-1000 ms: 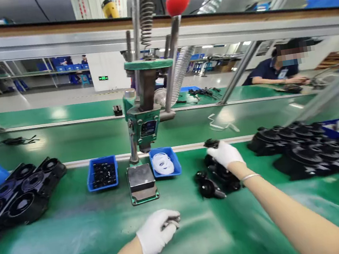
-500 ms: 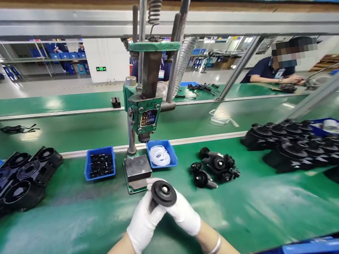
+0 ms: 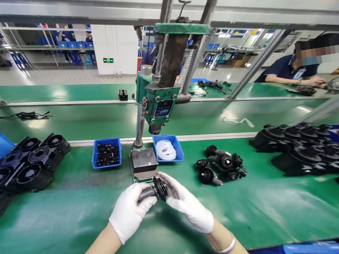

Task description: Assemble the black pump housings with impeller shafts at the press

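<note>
Both my hands wear white gloves and meet just in front of the press base (image 3: 144, 164). My left hand (image 3: 128, 211) grips a dark grey cylindrical piece that joins a small black round part (image 3: 160, 188). My right hand (image 3: 187, 203) holds that black round part from the right side. The pair sits a little above the green table (image 3: 60, 228). Right of my hands lies a small cluster of similar black parts (image 3: 221, 166).
A green hand press (image 3: 159, 103) stands behind, flanked by a blue bin of black pieces (image 3: 107, 153) and a blue bin of white rings (image 3: 167, 148). Black fan housings (image 3: 19, 170) lie left, a black parts pile (image 3: 310, 150) right. Another person sits far right.
My right hand came back from the black parts cluster with one round part and joined my left hand. The part, first facing me, is now turned sideways against the grey piece. View shifted down.
</note>
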The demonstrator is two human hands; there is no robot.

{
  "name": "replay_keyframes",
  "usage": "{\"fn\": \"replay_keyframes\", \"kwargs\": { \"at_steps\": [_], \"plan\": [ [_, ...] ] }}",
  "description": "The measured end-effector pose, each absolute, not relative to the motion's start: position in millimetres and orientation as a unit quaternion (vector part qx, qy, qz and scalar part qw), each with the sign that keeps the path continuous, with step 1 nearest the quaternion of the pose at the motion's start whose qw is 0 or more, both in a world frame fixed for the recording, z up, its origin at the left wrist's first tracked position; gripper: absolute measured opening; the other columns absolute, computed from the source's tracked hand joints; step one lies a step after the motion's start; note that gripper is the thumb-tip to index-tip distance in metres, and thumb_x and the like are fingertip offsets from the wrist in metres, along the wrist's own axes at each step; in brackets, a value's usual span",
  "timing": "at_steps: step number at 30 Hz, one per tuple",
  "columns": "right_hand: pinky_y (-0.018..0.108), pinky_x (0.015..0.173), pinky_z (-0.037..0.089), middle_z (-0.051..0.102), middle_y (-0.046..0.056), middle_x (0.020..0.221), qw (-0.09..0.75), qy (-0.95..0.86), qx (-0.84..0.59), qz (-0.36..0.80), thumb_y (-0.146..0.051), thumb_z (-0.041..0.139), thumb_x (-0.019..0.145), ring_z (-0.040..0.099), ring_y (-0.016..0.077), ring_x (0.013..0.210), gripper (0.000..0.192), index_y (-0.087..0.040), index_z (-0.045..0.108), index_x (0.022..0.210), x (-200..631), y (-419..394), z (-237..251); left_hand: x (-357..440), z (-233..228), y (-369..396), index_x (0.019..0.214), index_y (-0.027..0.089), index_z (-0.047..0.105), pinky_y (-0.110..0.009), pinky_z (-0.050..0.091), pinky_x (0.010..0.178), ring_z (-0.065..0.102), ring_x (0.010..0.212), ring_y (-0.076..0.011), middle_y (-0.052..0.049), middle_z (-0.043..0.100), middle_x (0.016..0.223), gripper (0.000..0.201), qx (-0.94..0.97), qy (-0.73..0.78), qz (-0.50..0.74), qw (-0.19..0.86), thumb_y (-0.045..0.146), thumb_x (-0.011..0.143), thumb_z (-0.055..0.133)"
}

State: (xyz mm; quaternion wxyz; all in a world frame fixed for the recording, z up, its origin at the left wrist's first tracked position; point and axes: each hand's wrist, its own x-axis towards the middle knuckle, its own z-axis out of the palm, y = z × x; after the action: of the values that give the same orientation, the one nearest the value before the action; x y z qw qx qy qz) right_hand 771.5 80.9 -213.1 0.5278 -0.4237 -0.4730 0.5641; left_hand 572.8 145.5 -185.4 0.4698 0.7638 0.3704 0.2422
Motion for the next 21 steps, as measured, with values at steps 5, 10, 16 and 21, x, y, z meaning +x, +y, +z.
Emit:
{"fn": "replay_keyframes", "kwargs": {
  "at_steps": [5,10,16,21],
  "plan": [
    [0.047,0.120,0.018,0.039,0.009,0.152,0.540,-0.475,-0.425,0.549,-0.046,0.072,0.082,0.032,0.0265,0.142,0.070,-0.027,0.042,0.141,770.1,78.8,-212.2,572.6,-186.5,147.1,0.111,0.022,0.062,-0.035,0.045,0.089,0.060,0.101,-0.0227,-0.004,0.066,0.109,0.024,0.800,0.363,0.217,0.426,0.032,0.089,0.063],
    [0.048,0.118,0.022,0.043,0.010,0.149,0.541,-0.484,-0.424,0.541,-0.048,0.070,0.083,0.037,0.0282,0.139,0.069,-0.027,0.042,0.142,767.6,80.6,-209.3,572.7,-185.3,148.1,0.110,0.022,0.062,-0.034,0.045,0.088,0.061,0.099,-0.0221,-0.002,0.067,0.108,0.023,0.813,0.359,0.199,0.413,0.029,0.089,0.064],
    [0.045,0.116,0.028,0.045,0.010,0.147,0.522,-0.497,-0.448,0.529,-0.047,0.066,0.086,0.040,0.0266,0.137,0.065,-0.025,0.041,0.142,765.3,79.6,-199.8,571.2,-181.3,149.5,0.111,0.022,0.062,-0.034,0.045,0.088,0.061,0.100,-0.0218,-0.003,0.067,0.107,0.023,0.808,0.362,0.213,0.412,0.029,0.089,0.063],
    [0.043,0.111,0.037,0.043,0.010,0.148,0.504,-0.485,-0.471,0.537,-0.044,0.062,0.089,0.046,0.0259,0.132,0.061,-0.025,0.038,0.142,762.3,76.2,-199.2,568.1,-183.1,155.0,0.110,0.022,0.061,-0.034,0.046,0.087,0.061,0.099,-0.0218,-0.003,0.066,0.106,0.023,0.805,0.368,0.222,0.409,0.033,0.090,0.061]
  ]
}}
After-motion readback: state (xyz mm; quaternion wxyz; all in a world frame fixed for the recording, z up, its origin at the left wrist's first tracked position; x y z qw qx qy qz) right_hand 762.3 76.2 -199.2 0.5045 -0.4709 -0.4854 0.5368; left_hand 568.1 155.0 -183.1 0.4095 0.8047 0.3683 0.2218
